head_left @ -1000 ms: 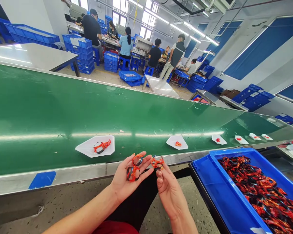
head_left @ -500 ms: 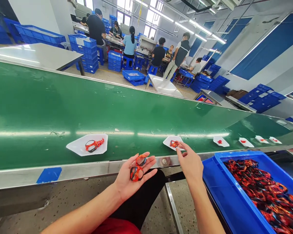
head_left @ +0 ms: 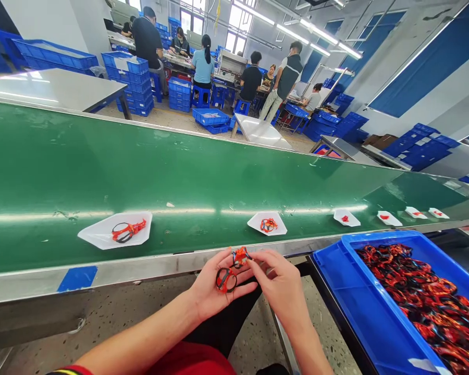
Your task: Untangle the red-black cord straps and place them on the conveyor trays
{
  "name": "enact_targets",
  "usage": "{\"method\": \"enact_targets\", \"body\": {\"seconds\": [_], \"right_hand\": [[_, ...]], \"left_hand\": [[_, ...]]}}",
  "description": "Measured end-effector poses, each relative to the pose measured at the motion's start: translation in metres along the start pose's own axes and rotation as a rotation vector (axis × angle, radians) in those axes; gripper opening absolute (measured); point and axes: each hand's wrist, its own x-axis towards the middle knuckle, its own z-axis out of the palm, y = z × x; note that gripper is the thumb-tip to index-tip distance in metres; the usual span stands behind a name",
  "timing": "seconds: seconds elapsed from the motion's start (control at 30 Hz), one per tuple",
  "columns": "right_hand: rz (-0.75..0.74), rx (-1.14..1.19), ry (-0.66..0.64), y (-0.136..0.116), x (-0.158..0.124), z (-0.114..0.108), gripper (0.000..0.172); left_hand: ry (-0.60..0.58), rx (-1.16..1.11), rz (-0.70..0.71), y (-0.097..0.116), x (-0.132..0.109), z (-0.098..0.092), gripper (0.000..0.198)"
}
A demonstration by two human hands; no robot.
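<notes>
My left hand point(head_left: 211, 289) lies palm up below the belt's metal edge, cupping an orange and black ring part point(head_left: 225, 279). My right hand point(head_left: 283, 289) has come in beside it, and its fingertips pinch a second small orange part point(head_left: 240, 256) at the tips of my left fingers. On the green conveyor belt point(head_left: 180, 172) just beyond, a white tray point(head_left: 266, 224) carries an orange ring part point(head_left: 268, 224). Further left, another white tray point(head_left: 115, 231) holds an orange and black piece point(head_left: 127, 230).
A blue bin point(head_left: 338, 297) full of orange and black parts stands at my right. More small white trays point(head_left: 346, 217) ride the belt toward the right. Blue tape point(head_left: 77, 278) marks the belt's metal edge. Several people work among stacked blue crates point(head_left: 135, 86) behind the belt.
My right hand set an orange part on the tray, then drew back to my left palm and pinched another part. The trays have drifted left along the belt.
</notes>
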Motion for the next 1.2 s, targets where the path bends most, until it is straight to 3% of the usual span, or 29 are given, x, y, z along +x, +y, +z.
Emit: {"method": "enact_targets", "body": {"seconds": [0.1, 0.23, 0.33, 0.43, 0.67, 0.9, 1.0, 1.2], "right_hand": [[0.254, 0.297, 0.057, 0.005, -0.004, -0.003, 0.021], [0.613, 1.04, 0.036, 0.012, -0.01, 0.004, 0.029], [0.765, 1.417, 0.006, 0.017, -0.013, 0.01, 0.031], [0.803, 1.556, -0.029, 0.022, -0.014, 0.014, 0.03], [0.795, 1.552, -0.053, 0.029, -0.015, 0.02, 0.029], [0.574, 0.965, 0.086, 0.023, -0.019, 0.029, 0.032], [0.539, 0.839, 0.058, 0.014, -0.021, 0.027, 0.033], [0.681, 1.101, 0.005, 0.0, -0.025, 0.019, 0.031]], "left_hand": [[0.071, 0.064, -0.012, 0.0, -0.001, 0.0, 0.035], [0.119, 0.104, -0.037, 0.001, -0.002, -0.001, 0.033], [0.118, 0.098, -0.043, 0.001, -0.002, -0.002, 0.03], [0.107, 0.092, -0.037, 0.002, -0.001, -0.003, 0.028], [0.11, 0.164, -0.003, 0.0, -0.004, -0.001, 0.024], [0.099, 0.472, 0.123, -0.011, -0.003, 0.003, 0.019], [0.148, 0.375, 0.045, -0.01, 0.0, 0.0, 0.02], [0.112, 0.082, -0.152, -0.008, 0.001, -0.003, 0.017]]}}
